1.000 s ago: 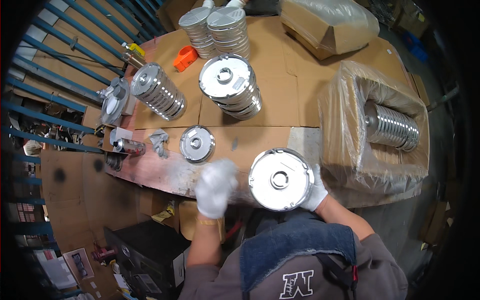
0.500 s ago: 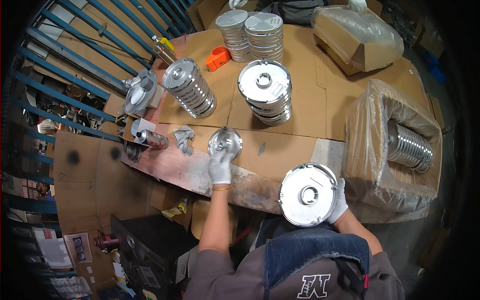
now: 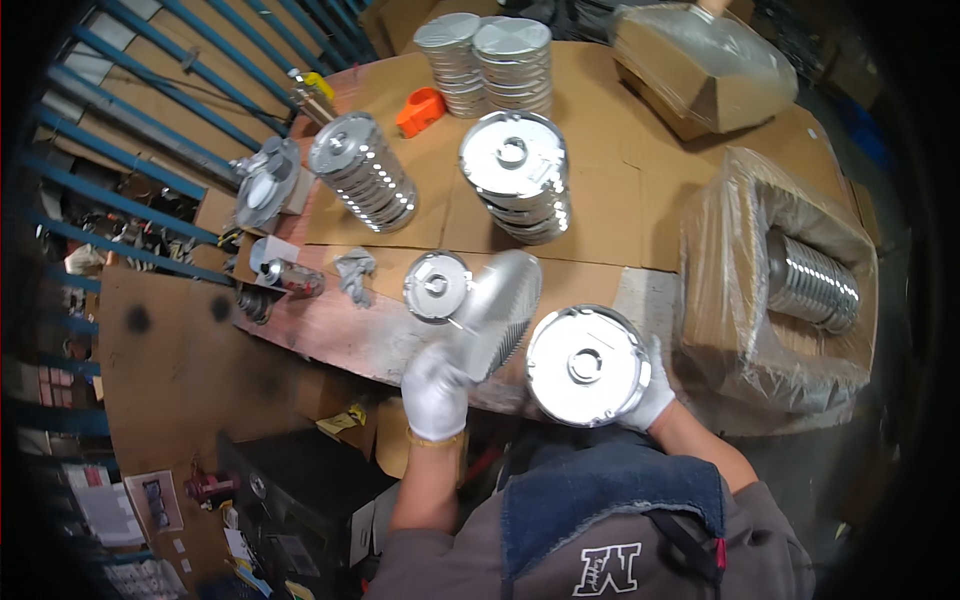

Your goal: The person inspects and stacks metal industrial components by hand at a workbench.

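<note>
My left hand (image 3: 437, 392), in a white glove, grips the lower edge of a tilted, motion-blurred silver metal disc (image 3: 505, 305) with a finely ribbed rim. Just behind it, a smaller-looking round metal disc with a central hub (image 3: 437, 286) lies flat on the table. My right hand (image 3: 652, 392), gloved too, holds a round silver metal cover (image 3: 588, 365) by its right edge. The cover's hub and small rim tabs face up, and it is level in front of my body. My right fingers are partly hidden under it.
Stacks of metal discs stand at the left (image 3: 362, 170), centre (image 3: 515, 180) and back (image 3: 485, 65). An orange ring-shaped tool (image 3: 420, 112), a grey rag (image 3: 355, 277) and a spray can (image 3: 293, 277) lie at left. A plastic-lined carton (image 3: 720, 290) holding discs stands at right.
My left hand has come back from the disc on the table and now holds a tilted disc above it. The cover in my right hand has shifted slightly up and left in view.
</note>
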The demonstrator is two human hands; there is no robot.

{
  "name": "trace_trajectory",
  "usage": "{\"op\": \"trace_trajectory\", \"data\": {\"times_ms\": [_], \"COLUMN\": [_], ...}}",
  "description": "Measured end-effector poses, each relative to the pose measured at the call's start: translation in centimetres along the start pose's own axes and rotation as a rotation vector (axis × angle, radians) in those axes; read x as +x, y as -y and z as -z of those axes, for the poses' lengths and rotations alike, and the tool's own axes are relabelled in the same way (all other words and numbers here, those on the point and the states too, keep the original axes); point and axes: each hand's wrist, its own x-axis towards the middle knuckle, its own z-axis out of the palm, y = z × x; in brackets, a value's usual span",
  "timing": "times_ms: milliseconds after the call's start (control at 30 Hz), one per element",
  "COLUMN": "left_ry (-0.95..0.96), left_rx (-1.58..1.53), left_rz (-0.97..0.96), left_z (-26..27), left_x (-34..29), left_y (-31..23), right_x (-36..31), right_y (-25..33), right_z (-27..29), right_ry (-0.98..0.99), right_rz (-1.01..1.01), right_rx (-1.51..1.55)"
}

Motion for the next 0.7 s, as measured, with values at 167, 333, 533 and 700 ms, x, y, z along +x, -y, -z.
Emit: {"op": "trace_trajectory", "data": {"times_ms": [167, 333, 533, 700], "left_ry": [0.755, 0.734, 0.018, 0.073], "left_rx": [0.967, 0.87, 1.15, 1.655], "left_rz": [-0.48, -0.514, -0.094, -0.096], "left_z": [-5.9, -6.7, 3.8, 8.6], "left_x": [0.0, 1.1, 6.6, 5.7], "left_y": [-2.8, -3.8, 8.6, 15.4], "right_x": [0.1, -0.4, -1.4, -1.7], "right_y": [-0.1, 0.5, 0.8, 1.4], "right_z": [-0.6, 0.9, 0.9, 2.1], "right_ry": [0.033, -0.012, -0.002, 0.015], "right_rz": [0.042, 0.079, 0.182, 0.223], "right_rx": [-0.105, -0.049, -0.117, -0.167]}}
